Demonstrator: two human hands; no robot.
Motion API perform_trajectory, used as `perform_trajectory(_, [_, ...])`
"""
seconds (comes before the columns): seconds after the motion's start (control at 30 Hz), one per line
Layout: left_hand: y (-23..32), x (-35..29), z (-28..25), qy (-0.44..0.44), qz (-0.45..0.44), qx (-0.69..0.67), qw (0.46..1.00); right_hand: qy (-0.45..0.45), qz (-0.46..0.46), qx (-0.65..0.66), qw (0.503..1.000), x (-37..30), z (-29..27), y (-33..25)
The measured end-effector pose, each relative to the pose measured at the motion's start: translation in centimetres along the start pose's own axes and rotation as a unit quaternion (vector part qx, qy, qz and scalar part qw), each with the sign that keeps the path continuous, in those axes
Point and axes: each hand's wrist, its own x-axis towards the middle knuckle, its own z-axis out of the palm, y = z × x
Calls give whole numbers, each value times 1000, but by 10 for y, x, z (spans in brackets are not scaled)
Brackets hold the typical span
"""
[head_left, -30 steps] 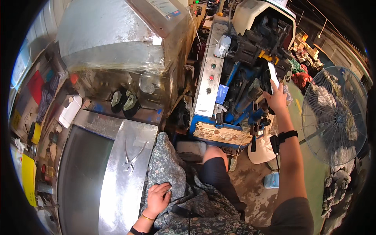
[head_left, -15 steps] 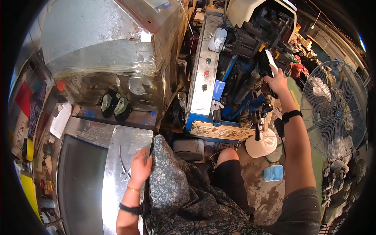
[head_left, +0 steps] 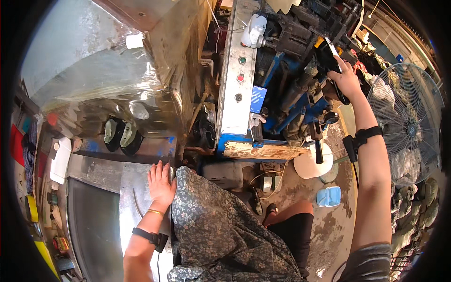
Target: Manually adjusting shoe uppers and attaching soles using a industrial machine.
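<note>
My left hand point(head_left: 160, 185) lies with its fingers spread on the shiny metal tabletop point(head_left: 130, 181), near the edge by the floral cloth point(head_left: 206, 211) over my lap. A thin curved metal tool point(head_left: 137, 202) lies beside that wrist, partly hidden by it. Out at the upper right, my right hand point(head_left: 346, 79) is closed round a long, dark, shoe-like piece with a white edge point(head_left: 331, 47). My fingers hide much of that piece. It is beside the dark clamping parts of a blue machine point(head_left: 293, 113).
Two dark shoes point(head_left: 121, 135) stand on a ledge behind the tabletop. The machine's panel point(head_left: 238, 110) has green and red buttons. A large wire fan point(head_left: 408, 124) stands at the right. A blue container point(head_left: 328, 196) and a round cream cushion point(head_left: 312, 162) are lower down.
My left hand has moved off the metal tool and flattened on the tabletop. My right hand still grips the piece beside the machine. The view has shifted, and my knee appears farther right.
</note>
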Motion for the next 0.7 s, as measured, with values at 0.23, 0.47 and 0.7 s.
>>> perform_trajectory(0.23, [3,-1,-5,-3,3,14,1000,-2,-8,11,1000,6,1,5])
perform_trajectory(0.47, [3,-1,-3,-2,-11,17,1000,3,14,0,1000,3,-2,-3])
perform_trajectory(0.7, [2,-2,-1,20,-5,17,1000,10,23,20,999,-6,-10,-14])
